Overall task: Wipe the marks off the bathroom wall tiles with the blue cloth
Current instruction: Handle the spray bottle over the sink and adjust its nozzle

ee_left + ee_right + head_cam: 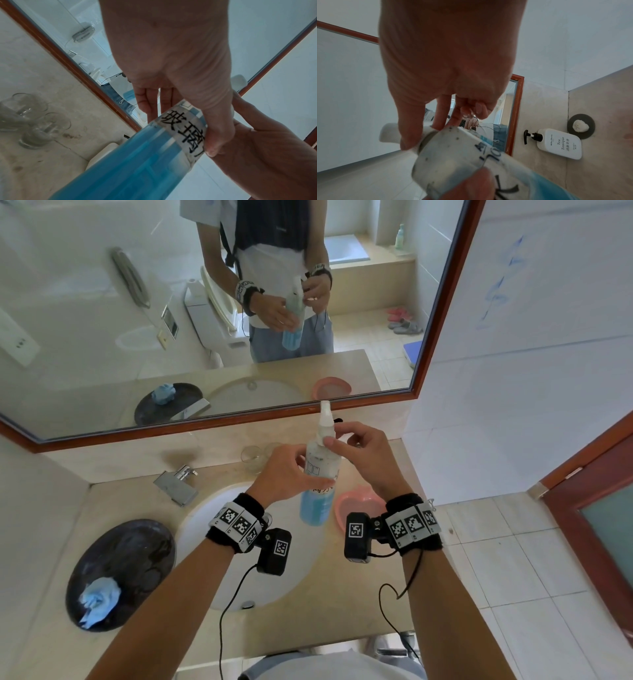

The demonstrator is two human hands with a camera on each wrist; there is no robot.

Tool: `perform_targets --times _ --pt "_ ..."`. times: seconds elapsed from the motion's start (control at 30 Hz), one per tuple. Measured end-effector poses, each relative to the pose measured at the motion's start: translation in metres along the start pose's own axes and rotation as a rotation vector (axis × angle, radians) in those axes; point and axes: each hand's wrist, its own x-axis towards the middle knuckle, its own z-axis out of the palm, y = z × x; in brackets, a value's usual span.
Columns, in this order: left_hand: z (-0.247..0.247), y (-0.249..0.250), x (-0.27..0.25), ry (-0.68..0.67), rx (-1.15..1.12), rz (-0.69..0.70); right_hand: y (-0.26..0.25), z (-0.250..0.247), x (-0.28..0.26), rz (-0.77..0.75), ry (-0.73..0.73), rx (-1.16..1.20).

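A chrome faucet (178, 483) stands at the back edge of the surface (130, 501), behind the white sink basin (205, 518), and two clear glasses (252, 457) sit near the back edge under the wood-framed mirror (442, 302). A pink heart-shaped basin (356, 503) rests toward the right edge, and a white pump bottle (559, 143) lies beside a dark round dish (581, 126).

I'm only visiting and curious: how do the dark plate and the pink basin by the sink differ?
The dark plate lies left of the sink, the pink basin right. The plate is flat and carries the crumpled blue cloth; the basin is deeper and partly hidden behind the spray bottle. Both sit on the beige counter.
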Motion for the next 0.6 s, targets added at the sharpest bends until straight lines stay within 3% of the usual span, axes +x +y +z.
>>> perform_targets --times 0.43,0.6 --pt "-0.003 0.002 -0.002 0.118 0.051 -0.002 -0.007 -0.012 -0.002 -0.022 0.141 -0.068" --pt "0.000 0.004 -0.003 0.121 0.044 -0.011 -0.014 -0.011 -0.004 0.005 0.033 -0.110"
